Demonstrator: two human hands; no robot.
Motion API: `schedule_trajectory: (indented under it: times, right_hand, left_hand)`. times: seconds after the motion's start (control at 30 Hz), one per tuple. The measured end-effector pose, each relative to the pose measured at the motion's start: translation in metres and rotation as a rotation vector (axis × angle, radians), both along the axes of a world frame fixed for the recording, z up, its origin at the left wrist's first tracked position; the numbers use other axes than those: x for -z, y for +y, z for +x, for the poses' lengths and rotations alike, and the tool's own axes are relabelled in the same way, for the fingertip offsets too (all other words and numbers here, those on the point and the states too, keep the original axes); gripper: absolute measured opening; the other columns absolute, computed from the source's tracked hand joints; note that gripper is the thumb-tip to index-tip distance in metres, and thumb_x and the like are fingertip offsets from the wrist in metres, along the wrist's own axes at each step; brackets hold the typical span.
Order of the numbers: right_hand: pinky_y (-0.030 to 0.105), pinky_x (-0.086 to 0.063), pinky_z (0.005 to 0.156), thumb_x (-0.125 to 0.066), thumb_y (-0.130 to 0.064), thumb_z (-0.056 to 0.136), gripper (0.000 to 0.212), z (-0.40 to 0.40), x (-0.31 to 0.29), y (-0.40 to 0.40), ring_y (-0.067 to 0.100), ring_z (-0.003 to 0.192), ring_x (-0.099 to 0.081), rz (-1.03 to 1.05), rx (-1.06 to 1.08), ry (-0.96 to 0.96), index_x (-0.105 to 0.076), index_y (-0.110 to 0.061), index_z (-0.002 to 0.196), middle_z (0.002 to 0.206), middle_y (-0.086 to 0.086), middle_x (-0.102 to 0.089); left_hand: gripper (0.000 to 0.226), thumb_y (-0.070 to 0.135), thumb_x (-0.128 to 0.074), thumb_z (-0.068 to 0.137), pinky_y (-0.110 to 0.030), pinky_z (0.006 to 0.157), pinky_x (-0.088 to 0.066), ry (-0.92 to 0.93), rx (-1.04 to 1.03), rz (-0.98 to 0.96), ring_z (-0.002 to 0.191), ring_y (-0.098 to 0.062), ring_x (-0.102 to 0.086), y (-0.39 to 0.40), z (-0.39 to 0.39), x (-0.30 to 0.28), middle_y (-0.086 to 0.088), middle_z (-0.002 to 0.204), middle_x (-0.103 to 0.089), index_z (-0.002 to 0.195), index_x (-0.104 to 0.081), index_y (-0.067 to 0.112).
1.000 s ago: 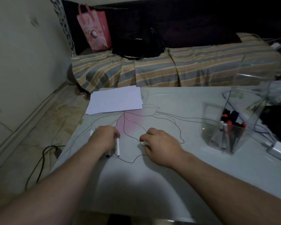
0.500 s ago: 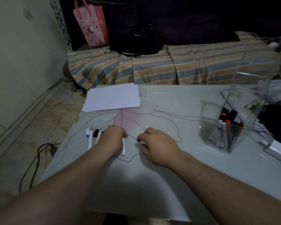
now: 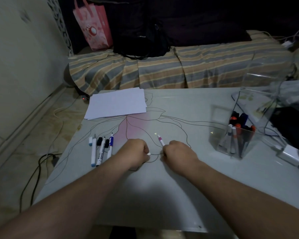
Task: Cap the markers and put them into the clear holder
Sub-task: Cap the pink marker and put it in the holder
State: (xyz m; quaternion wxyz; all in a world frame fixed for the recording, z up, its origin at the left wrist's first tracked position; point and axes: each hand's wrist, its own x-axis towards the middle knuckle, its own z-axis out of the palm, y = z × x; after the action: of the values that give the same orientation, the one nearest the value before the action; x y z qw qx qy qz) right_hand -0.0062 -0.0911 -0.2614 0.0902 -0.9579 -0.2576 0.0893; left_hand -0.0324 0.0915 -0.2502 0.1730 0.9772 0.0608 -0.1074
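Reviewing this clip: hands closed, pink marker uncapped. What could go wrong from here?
1. The right hand holds the pink marker with its tip bare; it could mark the table or skin before capping.
2. The left hand hides most of a small white piece, possibly the cap; a misaligned push could slip.
3. Three uncapped markers and loose caps lie near the left forearm and could get knocked.

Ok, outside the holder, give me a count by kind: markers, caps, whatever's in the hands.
Uncapped markers lying on the table: 3
Loose caps beside them: 3
Pink-tipped marker in the right hand: 1
Small white piece in the left hand, cannot tell what: 1
Total: 8
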Motion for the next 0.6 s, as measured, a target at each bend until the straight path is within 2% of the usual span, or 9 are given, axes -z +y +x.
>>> schedule_trajectory:
  times: [0.07,0.13,0.17,0.23,0.33,0.4,0.47,0.53,0.6]
  right_hand:
    - [0.037,-0.046,0.073,-0.057,-0.026,0.096,0.023,0.006,-0.001,-0.008,0.038,0.099,-0.063,0.013,0.083,0.019,-0.060,-0.010,0.112,0.105,0.017,-0.063]
    - [0.034,-0.040,0.069,-0.053,-0.023,0.098,0.019,0.011,-0.004,-0.018,0.039,0.099,-0.063,0.037,0.157,0.069,-0.051,-0.009,0.112,0.109,0.020,-0.065]
    - [0.033,-0.038,0.071,-0.051,-0.024,0.100,0.022,0.013,-0.006,-0.023,0.039,0.103,-0.062,0.033,0.180,0.104,-0.049,-0.008,0.114,0.114,0.021,-0.064]
    - [0.032,-0.038,0.076,-0.046,-0.029,0.102,0.031,0.017,-0.010,-0.033,0.038,0.113,-0.059,0.009,0.218,0.173,-0.048,-0.006,0.123,0.124,0.022,-0.061]
    - [0.033,-0.038,0.080,-0.039,-0.030,0.105,0.032,0.027,-0.014,-0.050,0.039,0.116,-0.058,0.100,0.350,0.251,-0.051,-0.005,0.122,0.128,0.027,-0.060]
    - [0.034,-0.039,0.077,-0.040,-0.025,0.104,0.024,0.035,-0.017,-0.059,0.040,0.108,-0.059,0.227,0.428,0.250,-0.052,-0.006,0.113,0.122,0.028,-0.062]
    - [0.034,-0.041,0.075,-0.039,-0.028,0.104,0.024,0.040,-0.024,-0.066,0.038,0.100,-0.058,0.372,0.447,0.205,-0.053,-0.010,0.113,0.112,0.022,-0.065]
    - [0.033,-0.040,0.071,-0.040,-0.038,0.106,0.027,0.038,-0.037,-0.069,0.031,0.091,-0.059,0.528,0.384,0.143,-0.058,-0.021,0.116,0.094,0.007,-0.066]
    - [0.032,-0.037,0.065,-0.046,-0.042,0.104,0.022,0.034,-0.049,-0.069,0.021,0.078,-0.056,0.550,0.243,0.016,-0.063,-0.030,0.110,0.077,-0.007,-0.060]
  left_hand:
    - [0.016,0.033,-0.069,0.088,-0.020,0.072,-0.040,-0.040,0.007,-0.080,0.090,-0.012,-0.060,0.000,0.000,-0.001,0.005,0.102,-0.070,0.101,-0.073,0.025]
    - [0.010,0.030,-0.069,0.089,-0.016,0.068,-0.043,-0.086,-0.007,-0.231,0.083,-0.006,-0.066,0.000,0.002,-0.001,0.008,0.095,-0.073,0.098,-0.075,0.026]
    - [0.006,0.025,-0.071,0.089,-0.013,0.068,-0.045,-0.110,-0.017,-0.329,0.080,-0.003,-0.069,-0.001,0.003,-0.002,0.007,0.090,-0.075,0.093,-0.075,0.026]
    - [0.013,0.014,-0.073,0.087,-0.016,0.075,-0.051,-0.155,-0.028,-0.512,0.079,-0.005,-0.073,-0.002,0.004,-0.006,0.004,0.087,-0.077,0.087,-0.075,0.026]
    - [0.023,0.008,-0.074,0.086,-0.011,0.080,-0.051,-0.239,-0.038,-0.636,0.089,-0.009,-0.072,-0.006,0.007,-0.013,0.004,0.095,-0.078,0.087,-0.076,0.031]
    - [0.025,0.007,-0.073,0.087,-0.009,0.079,-0.049,-0.274,-0.050,-0.695,0.093,-0.010,-0.071,-0.008,0.010,-0.016,0.007,0.096,-0.078,0.088,-0.077,0.031]
    - [0.023,0.007,-0.072,0.088,-0.013,0.080,-0.051,-0.282,-0.058,-0.733,0.089,-0.009,-0.070,-0.009,0.013,-0.019,0.009,0.095,-0.078,0.091,-0.078,0.030]
    - [0.020,0.009,-0.071,0.090,-0.023,0.084,-0.053,-0.282,-0.058,-0.749,0.083,-0.004,-0.067,-0.011,0.015,-0.020,0.010,0.094,-0.078,0.095,-0.079,0.027]
    - [0.018,0.013,-0.071,0.091,-0.028,0.087,-0.053,-0.288,-0.057,-0.749,0.083,-0.001,-0.065,-0.013,0.017,-0.021,0.011,0.096,-0.077,0.100,-0.078,0.027]
